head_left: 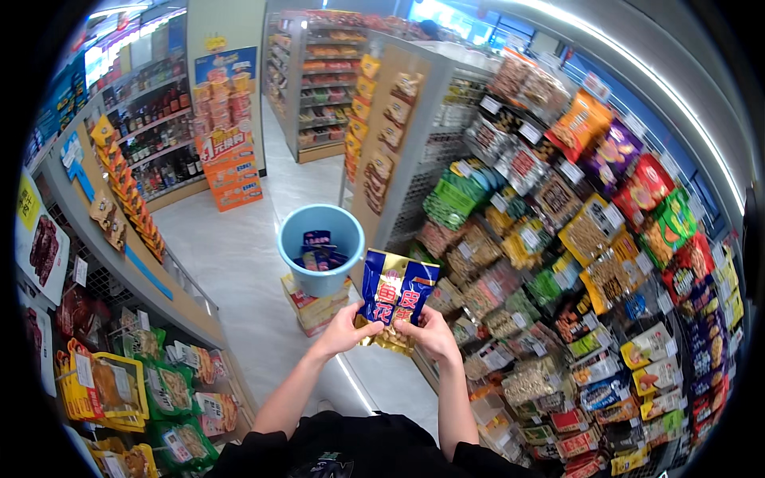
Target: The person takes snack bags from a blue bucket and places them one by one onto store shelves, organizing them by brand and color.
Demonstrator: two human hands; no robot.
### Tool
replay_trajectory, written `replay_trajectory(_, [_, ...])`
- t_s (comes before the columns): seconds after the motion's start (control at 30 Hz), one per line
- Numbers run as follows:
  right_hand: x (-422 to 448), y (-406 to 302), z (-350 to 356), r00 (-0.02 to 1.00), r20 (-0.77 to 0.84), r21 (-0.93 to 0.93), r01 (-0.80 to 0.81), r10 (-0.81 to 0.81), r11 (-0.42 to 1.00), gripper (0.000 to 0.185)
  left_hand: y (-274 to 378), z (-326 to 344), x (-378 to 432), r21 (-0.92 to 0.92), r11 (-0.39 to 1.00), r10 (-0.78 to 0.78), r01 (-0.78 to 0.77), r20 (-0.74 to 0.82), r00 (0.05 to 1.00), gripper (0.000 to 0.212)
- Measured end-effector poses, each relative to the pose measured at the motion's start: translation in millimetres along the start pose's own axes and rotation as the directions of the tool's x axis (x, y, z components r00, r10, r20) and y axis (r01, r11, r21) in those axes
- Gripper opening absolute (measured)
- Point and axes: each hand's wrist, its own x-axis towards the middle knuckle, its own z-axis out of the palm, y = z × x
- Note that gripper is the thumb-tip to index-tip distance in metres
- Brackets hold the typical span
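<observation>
In front of my body I hold a blue and gold snack bag [395,293] by its lower corners. Peanuts show through its clear lower part, and large printed characters cover the front. My left hand [348,328] grips the left corner with the thumb across the front. On the other corner, my right hand [431,334] has its thumb pressed near the bottom middle. Just beyond the bag stands a light blue plastic bucket [320,278] with several dark blue packets [320,251] inside. The bucket rests on a cardboard box [311,308].
A tall rack of hanging snack bags [538,251] rises close on my right. Another rack with packaged foods [101,382] stands on my left. Farther along the tiled aisle floor [233,263] are an orange promotional display [230,161], a bottle shelf [158,119] and a stocked shelf unit [329,83].
</observation>
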Motion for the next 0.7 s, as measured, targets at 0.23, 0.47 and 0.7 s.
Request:
replay_trajectory(0.23, [79, 10, 44, 0.981, 0.171, -0.183, -0.056, 0.088, 0.982, 0.037, -15, -73, 0, 0.051, 0.998, 0.046, -0.038, -0.161, 0.986, 0.045])
replay_trajectory(0.47, [162, 34, 39, 0.869, 0.416, -0.161, -0.221, 0.269, 0.962, 0.041, -35, -121, 32, 0.119, 0.982, -0.138, 0.146, -0.072, 0.988, 0.028])
replay_trajectory(0.7, [261, 45, 58, 0.897, 0.396, -0.105, -0.169, 0.197, 0.98, 0.038, -6, -187, 98, 0.26, 0.93, -0.239, 0.26, -0.11, 0.965, 0.031])
